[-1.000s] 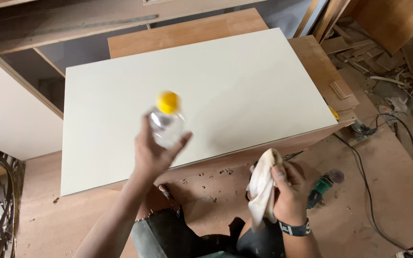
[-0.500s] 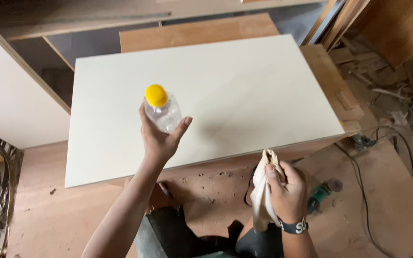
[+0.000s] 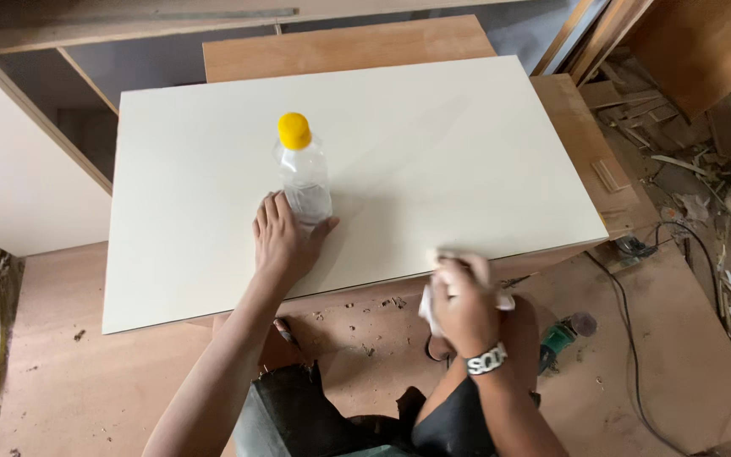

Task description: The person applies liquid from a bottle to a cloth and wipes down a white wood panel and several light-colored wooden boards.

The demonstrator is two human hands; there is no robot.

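Off the white panel's (image 3: 433, 144) right corner you've got a green power tool (image 3: 557, 341) on the floor, black cable (image 3: 695, 254) trailing right, wood scraps (image 3: 678, 161) piled beyond.

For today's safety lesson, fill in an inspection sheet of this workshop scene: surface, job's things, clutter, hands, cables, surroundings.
Surface: cream panel lying flat on wooden boards.
Job's things: clear bottle with yellow cap, upright on the panel; white cloth.
Clutter: wood chips on the floor board; offcuts at right.
Hands: left hand grips the bottle's base; right hand holds the cloth at the panel's edge.
Cables: black cable on floor.
Surroundings: green power tool; leaning white panel.
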